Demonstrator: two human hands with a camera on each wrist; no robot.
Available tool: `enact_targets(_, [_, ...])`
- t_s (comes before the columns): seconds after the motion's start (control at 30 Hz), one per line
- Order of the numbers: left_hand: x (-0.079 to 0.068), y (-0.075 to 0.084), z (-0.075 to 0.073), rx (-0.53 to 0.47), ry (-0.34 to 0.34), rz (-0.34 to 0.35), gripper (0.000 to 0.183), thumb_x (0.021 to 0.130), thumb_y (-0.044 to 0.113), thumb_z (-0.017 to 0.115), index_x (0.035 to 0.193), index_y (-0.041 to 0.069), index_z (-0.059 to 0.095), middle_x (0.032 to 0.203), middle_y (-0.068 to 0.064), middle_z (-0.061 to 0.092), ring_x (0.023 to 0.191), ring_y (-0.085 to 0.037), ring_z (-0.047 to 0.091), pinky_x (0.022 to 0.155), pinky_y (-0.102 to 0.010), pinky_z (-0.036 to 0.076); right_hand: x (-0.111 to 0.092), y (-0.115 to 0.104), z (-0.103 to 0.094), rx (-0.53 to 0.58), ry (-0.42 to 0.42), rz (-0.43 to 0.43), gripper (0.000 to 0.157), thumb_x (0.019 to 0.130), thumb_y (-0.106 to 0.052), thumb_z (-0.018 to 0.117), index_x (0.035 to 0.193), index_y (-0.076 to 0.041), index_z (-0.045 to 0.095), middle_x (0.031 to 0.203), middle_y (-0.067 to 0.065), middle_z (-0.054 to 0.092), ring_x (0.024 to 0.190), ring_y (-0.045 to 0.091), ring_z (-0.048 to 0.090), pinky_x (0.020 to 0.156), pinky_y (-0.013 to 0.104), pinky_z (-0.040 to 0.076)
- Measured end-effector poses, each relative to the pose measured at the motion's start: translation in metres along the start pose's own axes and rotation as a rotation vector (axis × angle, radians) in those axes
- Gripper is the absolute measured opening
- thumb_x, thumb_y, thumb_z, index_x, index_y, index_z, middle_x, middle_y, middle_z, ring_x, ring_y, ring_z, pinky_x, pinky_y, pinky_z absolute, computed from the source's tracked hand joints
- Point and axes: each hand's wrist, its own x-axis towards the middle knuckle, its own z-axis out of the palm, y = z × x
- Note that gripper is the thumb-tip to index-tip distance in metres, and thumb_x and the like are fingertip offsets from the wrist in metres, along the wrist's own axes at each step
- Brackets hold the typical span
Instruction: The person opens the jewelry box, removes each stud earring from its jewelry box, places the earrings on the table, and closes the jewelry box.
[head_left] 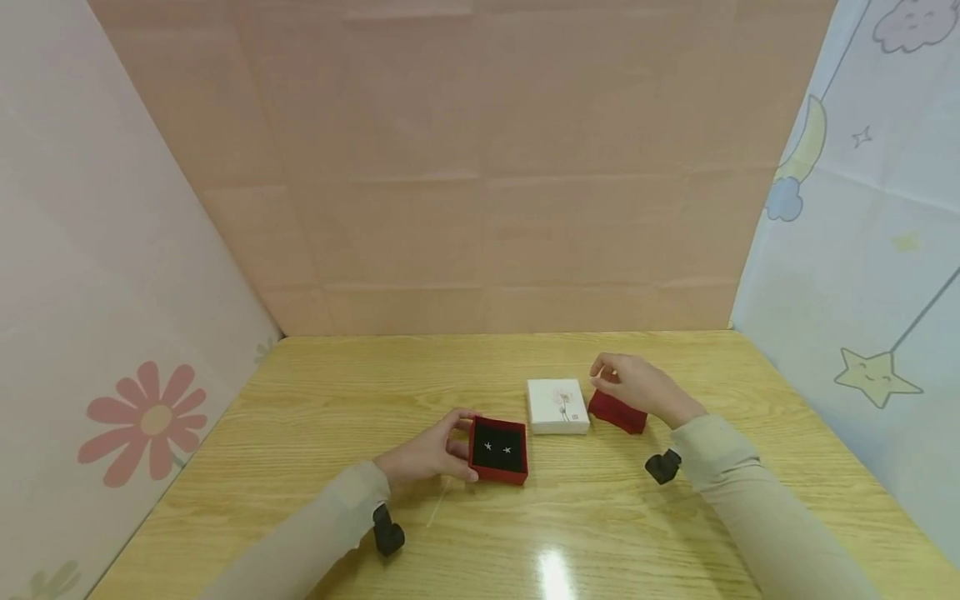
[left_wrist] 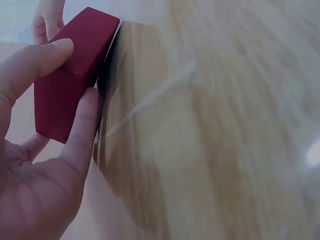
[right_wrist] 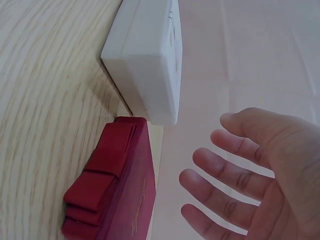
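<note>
My left hand grips a small red jewellery box by its left side, thumb at the near edge and fingers behind. The box has no lid on; two silver star-shaped earrings sit on its black padding. In the left wrist view, the thumb presses the outer wall of the red box, held close over the table. My right hand hovers above the red lid, fingers loosely bent and holding nothing. The lid carries a ribbon bow on its side and script lettering, seen in the right wrist view.
A white box with a flower print stands between the red box and the lid. A thin pale strip lies on the wooden table near my left wrist. Cloth walls enclose the back and sides.
</note>
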Motion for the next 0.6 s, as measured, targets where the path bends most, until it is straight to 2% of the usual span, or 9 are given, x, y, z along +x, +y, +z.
enact_targets(0.3, [0.003, 0.000, 0.000, 0.241, 0.072, 0.010, 0.085, 0.068, 0.005, 0.081, 0.137, 0.010, 0.032, 0.133, -0.010, 0.038, 0.093, -0.019, 0.058, 0.078, -0.030, 0.050, 0.005, -0.009, -0.002, -0.001, -0.011, 0.002, 0.014, 0.092, -0.023, 0.057, 0.101, -0.013, 0.059, 0.090, 0.001, 0.062, 0.082, 0.017, 0.058, 0.073, 0.041, 0.048])
enact_targets(0.47, [0.003, 0.001, 0.001, 0.303, 0.095, -0.006, 0.088, 0.067, 0.008, 0.083, 0.138, 0.007, 0.031, 0.132, -0.010, 0.038, 0.091, -0.019, 0.056, 0.077, -0.029, 0.050, 0.009, -0.026, -0.003, 0.023, -0.007, -0.019, 0.013, 0.092, -0.023, 0.057, 0.100, -0.013, 0.060, 0.087, -0.001, 0.060, 0.077, 0.014, 0.056, 0.068, 0.035, 0.048])
enact_targets(0.6, [0.001, 0.004, 0.003, 0.334, 0.098, -0.018, 0.089, 0.067, 0.011, 0.083, 0.138, 0.006, 0.031, 0.131, -0.009, 0.038, 0.092, -0.019, 0.054, 0.076, -0.029, 0.049, 0.010, -0.043, 0.003, 0.046, 0.008, -0.060, 0.014, 0.092, -0.023, 0.058, 0.100, -0.013, 0.061, 0.089, -0.003, 0.060, 0.080, 0.013, 0.056, 0.070, 0.033, 0.048])
